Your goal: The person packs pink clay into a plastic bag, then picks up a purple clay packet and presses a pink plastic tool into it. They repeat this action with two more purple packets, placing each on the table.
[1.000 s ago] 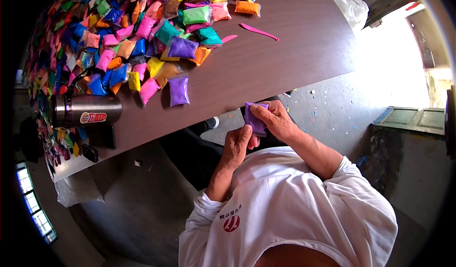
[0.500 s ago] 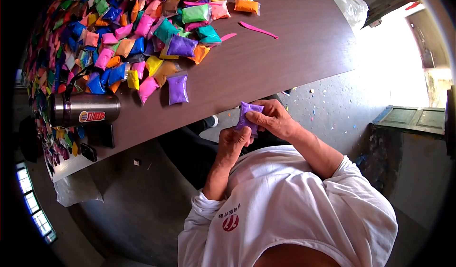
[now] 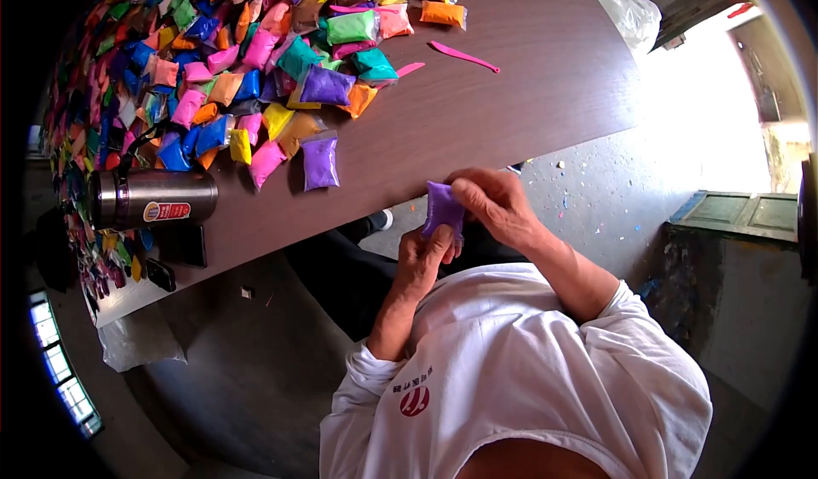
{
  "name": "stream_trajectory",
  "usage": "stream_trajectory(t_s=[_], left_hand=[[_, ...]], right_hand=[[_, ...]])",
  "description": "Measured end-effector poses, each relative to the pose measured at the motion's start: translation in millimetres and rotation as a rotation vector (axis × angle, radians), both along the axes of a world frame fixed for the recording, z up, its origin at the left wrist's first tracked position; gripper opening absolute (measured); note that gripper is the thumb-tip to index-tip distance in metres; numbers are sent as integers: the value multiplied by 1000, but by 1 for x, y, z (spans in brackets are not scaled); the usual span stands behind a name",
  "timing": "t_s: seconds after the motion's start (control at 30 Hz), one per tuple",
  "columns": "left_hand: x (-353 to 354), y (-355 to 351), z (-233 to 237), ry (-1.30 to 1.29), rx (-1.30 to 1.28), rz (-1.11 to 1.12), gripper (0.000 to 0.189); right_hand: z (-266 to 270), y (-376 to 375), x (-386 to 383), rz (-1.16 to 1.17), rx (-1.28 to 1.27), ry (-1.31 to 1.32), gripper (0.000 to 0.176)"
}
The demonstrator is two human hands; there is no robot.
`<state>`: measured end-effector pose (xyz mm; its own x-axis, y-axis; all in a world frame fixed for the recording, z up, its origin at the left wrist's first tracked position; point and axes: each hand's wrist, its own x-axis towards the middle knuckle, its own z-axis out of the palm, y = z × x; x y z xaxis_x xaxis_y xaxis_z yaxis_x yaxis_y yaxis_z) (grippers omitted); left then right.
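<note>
A small clear packet of purple, clay-like filling (image 3: 442,210) is held upright just off the table's near edge. My left hand (image 3: 422,257) is closed on its lower end, thumb across the front. At the packet's upper right corner, my right hand (image 3: 501,208) has its thumb against the edge, with its fingers mostly hidden behind; it appears to pinch the corner. Closest to the hands on the tabletop is another purple packet (image 3: 320,161), lying flat.
Many colourful packets (image 3: 326,85) are heaped over the table's (image 3: 528,78) left side. A pink plastic strip (image 3: 464,56) lies right of the heap. A steel flask (image 3: 158,198) lies on its side near a dark phone (image 3: 186,245). A clear plastic bag (image 3: 626,10) hangs by the far right corner.
My right hand has shifted from the packet's front to its upper right corner, uncovering more of the packet. My left hand keeps its hold, nearly in place.
</note>
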<state>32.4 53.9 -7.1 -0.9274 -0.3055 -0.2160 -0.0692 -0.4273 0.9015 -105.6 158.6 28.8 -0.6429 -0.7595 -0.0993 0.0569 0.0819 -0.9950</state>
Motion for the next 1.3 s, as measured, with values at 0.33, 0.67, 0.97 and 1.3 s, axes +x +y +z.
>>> stream_trajectory(t_s=[0.33, 0.67, 0.97, 1.3], left_hand=[[-5, -4, -2, -5, 26, 50, 51], [-9, -5, 3, -81, 87, 174, 48], [-8, -6, 0, -98, 101, 185, 48], [-8, -7, -3, -147, 71, 179, 46]], right_hand=[[27, -40, -128, -424, 240, 1146, 15], [-5, -74, -154, -260, 528, 1161, 20], [4, -71, -153, -218, 631, 1163, 16], [29, -83, -188, 184, 788, 1080, 19]])
